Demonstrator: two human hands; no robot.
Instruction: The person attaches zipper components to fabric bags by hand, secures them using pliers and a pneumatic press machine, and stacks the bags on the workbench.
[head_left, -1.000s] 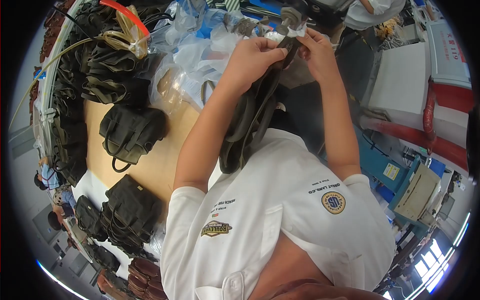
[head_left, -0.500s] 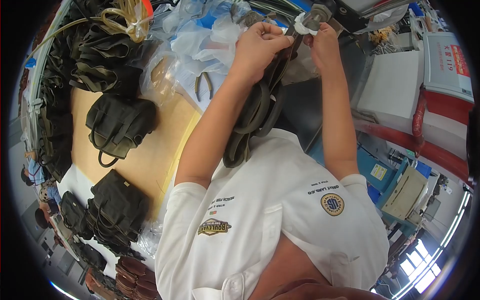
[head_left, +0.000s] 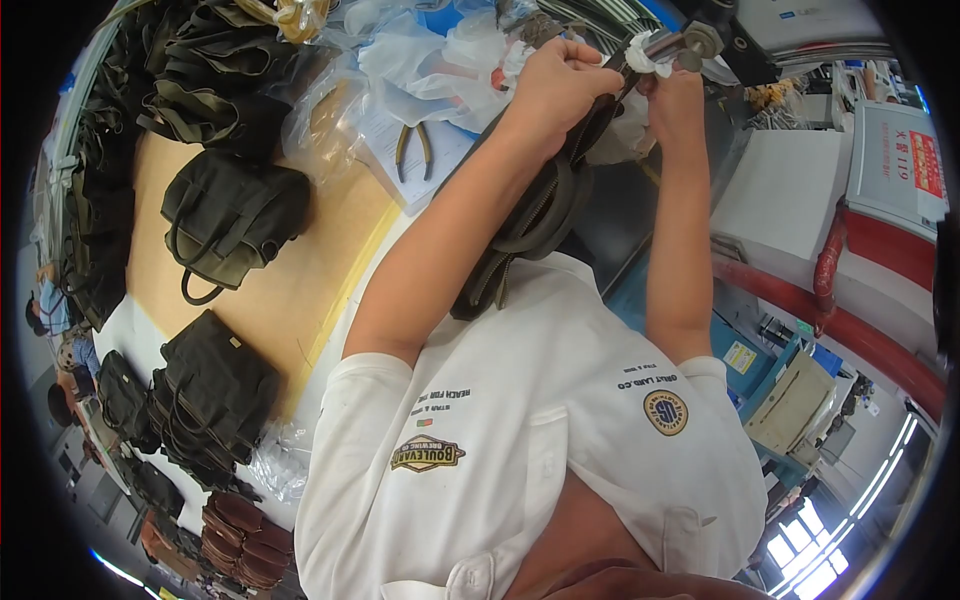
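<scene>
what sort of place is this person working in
Probably a bag-making workshop: a dark handled bag sits on the worktable near more bags, pliers lie on paper, and a zippered dark piece is being handled.

The table (head_left: 325,250) bears bags (head_left: 238,215), paper (head_left: 383,150) and plastic (head_left: 405,55).

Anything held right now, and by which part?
Dark zippered bag: left hand pinches its far end, near the metal bolt. Right hand is by the white wad; its hold can't be told.
</scene>
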